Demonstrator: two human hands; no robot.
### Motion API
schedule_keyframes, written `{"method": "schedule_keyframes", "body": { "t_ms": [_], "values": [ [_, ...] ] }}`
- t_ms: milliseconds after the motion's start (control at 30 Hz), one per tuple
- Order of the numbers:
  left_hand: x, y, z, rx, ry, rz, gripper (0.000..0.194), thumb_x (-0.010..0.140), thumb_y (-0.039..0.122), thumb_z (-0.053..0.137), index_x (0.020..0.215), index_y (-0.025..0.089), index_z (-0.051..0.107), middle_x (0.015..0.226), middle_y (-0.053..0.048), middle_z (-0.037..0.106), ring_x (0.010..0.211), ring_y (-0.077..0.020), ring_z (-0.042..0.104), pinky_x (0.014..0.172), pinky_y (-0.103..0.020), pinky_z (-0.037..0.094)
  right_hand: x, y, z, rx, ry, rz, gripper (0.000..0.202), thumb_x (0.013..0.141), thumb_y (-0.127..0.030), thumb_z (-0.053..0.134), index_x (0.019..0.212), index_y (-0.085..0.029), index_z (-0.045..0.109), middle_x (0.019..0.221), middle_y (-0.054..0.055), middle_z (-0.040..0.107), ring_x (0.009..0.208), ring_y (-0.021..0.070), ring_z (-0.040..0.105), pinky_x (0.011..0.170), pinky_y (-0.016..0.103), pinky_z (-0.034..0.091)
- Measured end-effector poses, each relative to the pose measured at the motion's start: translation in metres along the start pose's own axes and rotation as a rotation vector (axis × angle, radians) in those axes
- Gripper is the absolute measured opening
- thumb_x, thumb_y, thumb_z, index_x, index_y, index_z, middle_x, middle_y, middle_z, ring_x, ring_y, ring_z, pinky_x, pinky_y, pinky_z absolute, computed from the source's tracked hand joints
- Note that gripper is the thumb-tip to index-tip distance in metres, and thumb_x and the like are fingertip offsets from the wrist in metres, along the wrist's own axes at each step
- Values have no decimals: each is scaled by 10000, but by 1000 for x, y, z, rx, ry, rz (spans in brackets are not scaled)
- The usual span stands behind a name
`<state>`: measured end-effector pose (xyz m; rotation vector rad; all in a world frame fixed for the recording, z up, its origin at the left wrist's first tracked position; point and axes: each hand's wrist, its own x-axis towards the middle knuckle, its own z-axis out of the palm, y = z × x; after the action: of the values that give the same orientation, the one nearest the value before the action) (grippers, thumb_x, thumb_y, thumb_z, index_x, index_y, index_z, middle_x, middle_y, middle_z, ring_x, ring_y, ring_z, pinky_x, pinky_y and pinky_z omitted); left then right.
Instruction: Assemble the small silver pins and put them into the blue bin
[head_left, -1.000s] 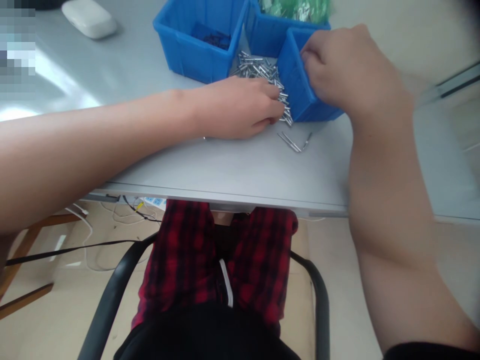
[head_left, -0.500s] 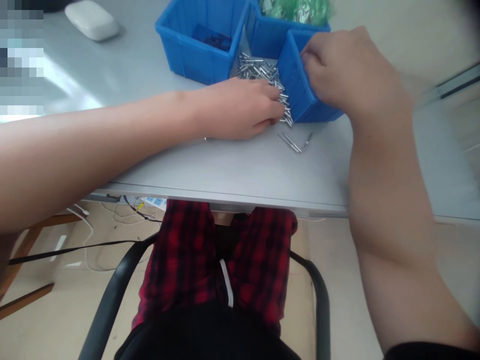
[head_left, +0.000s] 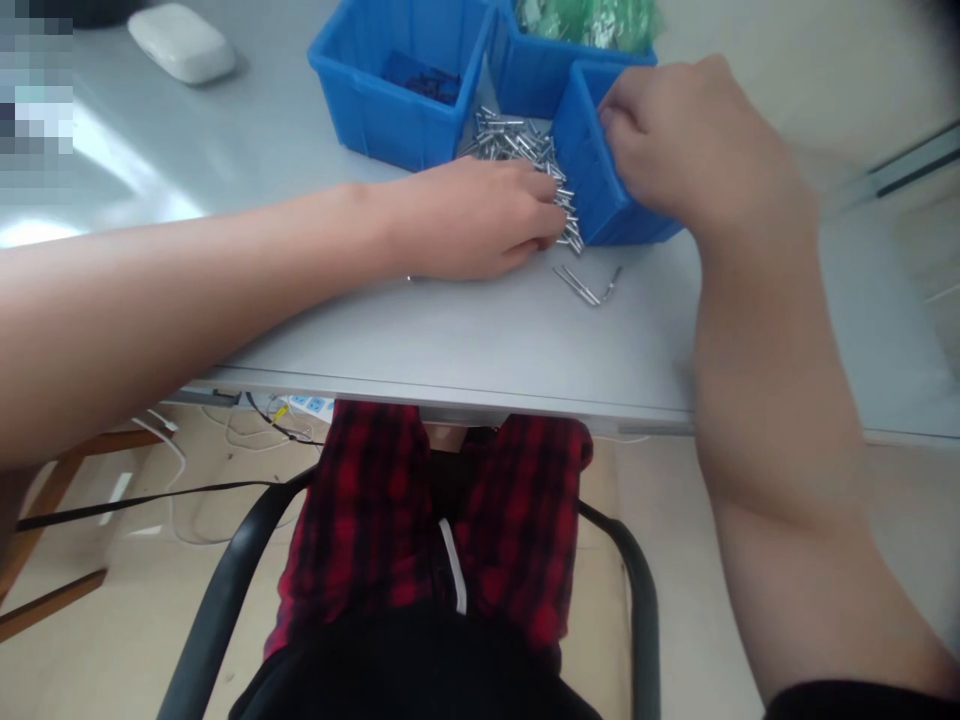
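Observation:
My left hand (head_left: 480, 218) lies low on the table, its fingers curled against a heap of small silver metal pins (head_left: 517, 138) that look like rivets. Its fingertips are hidden, so I cannot make out what is between them. My right hand (head_left: 671, 130) is closed at the rim of the right blue bin (head_left: 592, 170), with its fingertips out of sight at the wall. That bin stands beside the heap, and my hand hides most of its inside. A few loose pins (head_left: 581, 288) lie in front of the bin, apart from the heap.
Another blue bin (head_left: 390, 130) at left holds dark small parts (head_left: 435, 85). Behind the heap, a third bin (head_left: 525, 85) contains green-tinted plastic bags (head_left: 592, 22). A white rounded case (head_left: 181, 43) sits at the far left. The table's front edge (head_left: 465, 394) runs above my knees.
Both hands keep nearly the same place and pose. The whole view has shifted very slightly; the bins and the pins look unchanged.

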<state>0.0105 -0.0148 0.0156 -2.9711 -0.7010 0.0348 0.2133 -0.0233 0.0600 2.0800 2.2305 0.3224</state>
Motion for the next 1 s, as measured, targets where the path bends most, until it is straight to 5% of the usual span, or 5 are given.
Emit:
{"method": "schedule_keyframes", "body": {
  "t_ms": [100,267,533,700,1000],
  "values": [
    [0,-1,1,-1,8,11,445,1215,184,395,1489,124,740,1548,-199,728,1538,-434,686,1246,-609,646,1,1,1,62,4,14,392,1154,-170,371,1093,-296,737,1329,198,827,1207,396,783,896,437,510],
    [2,0,1,10,3,2,438,1218,197,391,1487,138,731,1532,-177,729,1536,-420,687,1277,-584,625,2,1,2,-32,13,-14,446,1127,-110,370,1263,-206,784,1317,229,836,1097,383,786,786,417,459],
    [1,-2,2,-36,29,5,495,1182,198,358,1475,123,750,1528,-207,736,1527,-449,692,1234,-661,653,0,0,1,-14,-2,-33,469,1133,-104,359,1325,-159,784,1408,282,816,1271,424,791,936,444,553],
    [4,-4,5,-18,-18,-15,645,1134,292,251,1541,309,751,1556,-165,736,1539,-407,666,1236,-604,655,0,2,1,42,7,14,409,1142,-182,362,1142,-294,755,1341,209,824,1259,415,779,937,461,528],
    [0,-1,1,-15,25,12,469,1218,201,379,1502,120,744,1553,-203,729,1533,-470,696,1237,-677,657,-1,1,0,33,2,1,430,1131,-154,349,1155,-268,762,1342,230,822,1304,437,757,1000,488,560]
  ]
}}
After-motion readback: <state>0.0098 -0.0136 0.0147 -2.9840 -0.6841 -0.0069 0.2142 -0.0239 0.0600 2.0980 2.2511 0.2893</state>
